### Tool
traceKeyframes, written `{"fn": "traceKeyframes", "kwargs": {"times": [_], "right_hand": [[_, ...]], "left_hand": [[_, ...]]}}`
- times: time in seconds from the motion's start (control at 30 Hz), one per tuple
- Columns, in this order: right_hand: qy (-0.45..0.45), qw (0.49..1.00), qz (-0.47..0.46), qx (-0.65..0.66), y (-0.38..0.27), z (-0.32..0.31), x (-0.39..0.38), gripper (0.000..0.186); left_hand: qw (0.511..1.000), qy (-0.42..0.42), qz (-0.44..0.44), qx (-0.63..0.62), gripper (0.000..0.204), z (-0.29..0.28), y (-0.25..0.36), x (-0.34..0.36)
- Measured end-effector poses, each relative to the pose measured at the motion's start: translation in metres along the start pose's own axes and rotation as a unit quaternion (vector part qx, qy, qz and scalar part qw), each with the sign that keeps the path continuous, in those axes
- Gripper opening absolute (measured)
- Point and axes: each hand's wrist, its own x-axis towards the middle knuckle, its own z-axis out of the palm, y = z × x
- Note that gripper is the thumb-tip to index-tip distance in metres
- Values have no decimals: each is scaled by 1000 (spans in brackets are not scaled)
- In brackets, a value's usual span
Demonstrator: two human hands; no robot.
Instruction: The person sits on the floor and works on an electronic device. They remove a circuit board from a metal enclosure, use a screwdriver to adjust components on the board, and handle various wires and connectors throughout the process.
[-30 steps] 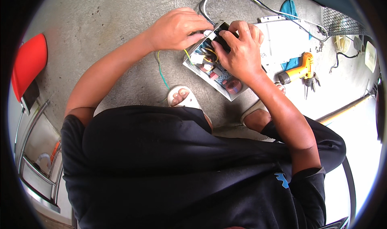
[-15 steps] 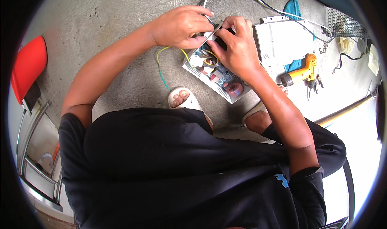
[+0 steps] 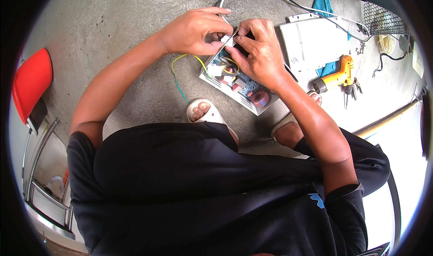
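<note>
A white metal box (image 3: 214, 79) on the concrete floor holds a circuit board, a copper coil (image 3: 260, 98) and yellow and dark wires. My left hand (image 3: 198, 34) is closed at the box's upper left edge, fingertips at a small white piece (image 3: 227, 40) and the rim. My right hand (image 3: 260, 57) reaches over the box with curled fingers at the same corner; what it grips is hidden. A yellow-green wire (image 3: 176, 75) runs out leftward. A white and a black cable loop from the box toward the right.
A white metal panel (image 3: 309, 41) lies on a teal cloth (image 3: 323, 4). A yellow power drill (image 3: 343, 78) lies below it. A mesh basket (image 3: 381, 17) sits at top right, a red seat (image 3: 31, 82) with metal tubing at left. My sandalled feet (image 3: 203, 114) are beside the box.
Both hands have shifted a little left and the right hand's fingers have moved up along the box's corner. The box appears slightly further left in view.
</note>
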Motion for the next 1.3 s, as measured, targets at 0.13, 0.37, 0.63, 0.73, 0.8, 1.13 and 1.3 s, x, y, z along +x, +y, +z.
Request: {"fn": "traceKeyframes", "kwargs": {"times": [0.13,0.37,0.63,0.73,0.8,1.13,1.3], "right_hand": [[16,1000,0,22,2,3,0,18],[27,999,2,19,1,5,-1,18],[-3,999,53,-1,-5,1,1,22],[-2,999,53,12,-4,2,2,21],[11,999,47,19,-3,4,2,18],[15,998,62,7,-4,3,1,24],[18,998,55,0,-4,3,0,23]], "left_hand": [[999,0,45,19,26,-2,-4,5],[1000,-19,5,9,26,-1,-4,0],[999,-6,28,38,23,-3,1,0],[999,-5,24,37,24,-3,3,1],[999,-12,24,38,25,-4,3,2],[999,-23,-24,12,24,-8,5,3],[999,-49,2,2,26,-13,1,14]]}}
